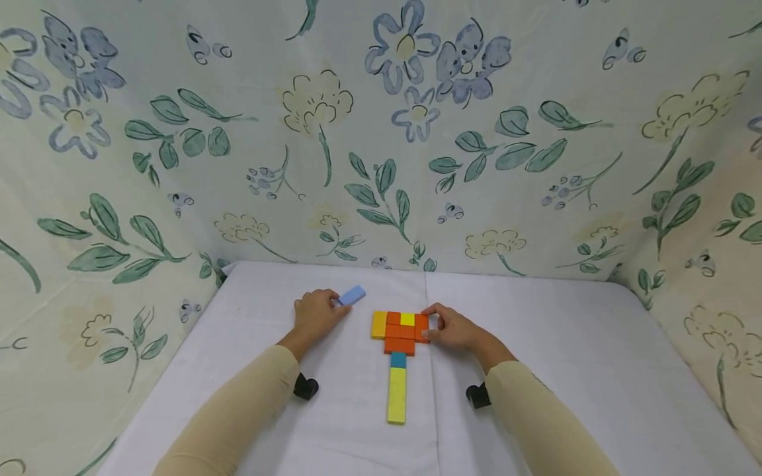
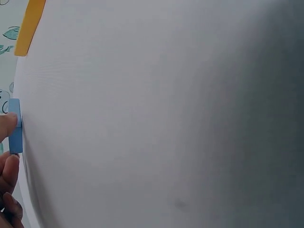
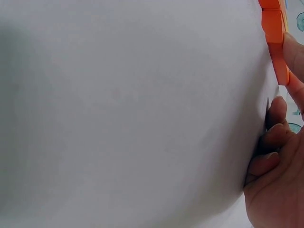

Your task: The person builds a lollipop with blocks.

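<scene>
Left of a flat arrangement of blocks, my left hand [image 1: 317, 315] pinches a light blue block [image 1: 353, 295] between thumb and fingers; the left wrist view shows the same block [image 2: 16, 138] at its left edge. My right hand [image 1: 455, 330] grips an upright orange block [image 1: 421, 328] at the arrangement's right end, forefinger at its far corner and thumb at its near one. Beside it lie a small yellow block [image 1: 407, 319] and several orange blocks [image 1: 399, 346], with an amber block [image 1: 379, 325] at the left. Below them, a teal block [image 1: 398, 360] meets a long yellow block [image 1: 396, 396].
A white cloth [image 1: 357, 443] covers the table under the blocks. Behind and at the sides hangs a floral curtain [image 1: 381, 145]. A black wrist device [image 1: 306, 387] shows at the left wrist and another black device [image 1: 478, 396] at the right.
</scene>
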The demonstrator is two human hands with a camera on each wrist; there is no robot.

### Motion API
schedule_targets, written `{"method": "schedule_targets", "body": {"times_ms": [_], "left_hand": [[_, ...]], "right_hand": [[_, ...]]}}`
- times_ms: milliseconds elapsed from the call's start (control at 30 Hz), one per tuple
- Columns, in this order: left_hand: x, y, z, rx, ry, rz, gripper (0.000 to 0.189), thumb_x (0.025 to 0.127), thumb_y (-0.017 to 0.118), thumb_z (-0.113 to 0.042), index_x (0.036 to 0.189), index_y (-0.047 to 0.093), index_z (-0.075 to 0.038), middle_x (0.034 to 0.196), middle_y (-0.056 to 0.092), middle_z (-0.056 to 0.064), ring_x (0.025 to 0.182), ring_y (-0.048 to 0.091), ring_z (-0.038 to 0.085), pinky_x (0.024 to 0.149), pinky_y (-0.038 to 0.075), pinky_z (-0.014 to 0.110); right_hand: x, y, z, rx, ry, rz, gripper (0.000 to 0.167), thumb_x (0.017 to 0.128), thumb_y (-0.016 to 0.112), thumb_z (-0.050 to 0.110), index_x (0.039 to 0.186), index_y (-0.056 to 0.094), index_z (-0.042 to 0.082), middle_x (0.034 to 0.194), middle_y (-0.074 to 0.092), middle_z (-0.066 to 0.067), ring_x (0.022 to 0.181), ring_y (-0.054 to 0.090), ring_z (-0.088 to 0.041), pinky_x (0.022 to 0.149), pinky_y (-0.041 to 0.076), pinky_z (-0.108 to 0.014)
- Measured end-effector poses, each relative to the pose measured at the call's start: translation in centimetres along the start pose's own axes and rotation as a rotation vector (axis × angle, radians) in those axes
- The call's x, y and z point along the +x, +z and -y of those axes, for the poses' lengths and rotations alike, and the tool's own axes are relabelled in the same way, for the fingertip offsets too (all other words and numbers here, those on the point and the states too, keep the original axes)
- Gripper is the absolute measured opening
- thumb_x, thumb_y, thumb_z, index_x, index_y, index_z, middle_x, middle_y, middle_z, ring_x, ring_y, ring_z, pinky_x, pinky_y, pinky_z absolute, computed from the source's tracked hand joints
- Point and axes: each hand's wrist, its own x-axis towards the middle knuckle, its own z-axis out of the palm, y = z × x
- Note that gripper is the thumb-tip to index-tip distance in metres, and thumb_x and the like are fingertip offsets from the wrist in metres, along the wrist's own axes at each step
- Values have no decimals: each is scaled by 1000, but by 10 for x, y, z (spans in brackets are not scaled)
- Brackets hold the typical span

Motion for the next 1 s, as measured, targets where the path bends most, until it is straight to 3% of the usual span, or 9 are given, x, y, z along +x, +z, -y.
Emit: {"method": "schedule_targets", "body": {"times_ms": [467,633,1000], "left_hand": [[6,8,-9,-42,76,-9,44,92,75,-45,121,75,-12,94,72,0,96,58,23,85,36,40],[10,12,-27,-56,115,35,42,91,75,-45,122,74,-16,95,70,-3,97,55,21,86,37,39],[10,18,-76,-168,99,199,40,93,74,-42,125,71,-18,99,65,-4,105,48,21,90,40,39]], "right_hand": [[-1,0,0,-1,2,2,45,92,73,25,133,56,24,97,50,-9,94,51,-23,75,43,-34],[-1,1,0,-3,-1,-4,44,93,73,25,133,56,25,97,49,-10,94,51,-23,75,43,-35],[-2,-1,1,-25,0,-2,45,92,73,29,133,56,25,96,51,-9,92,52,-24,75,43,-35]]}}
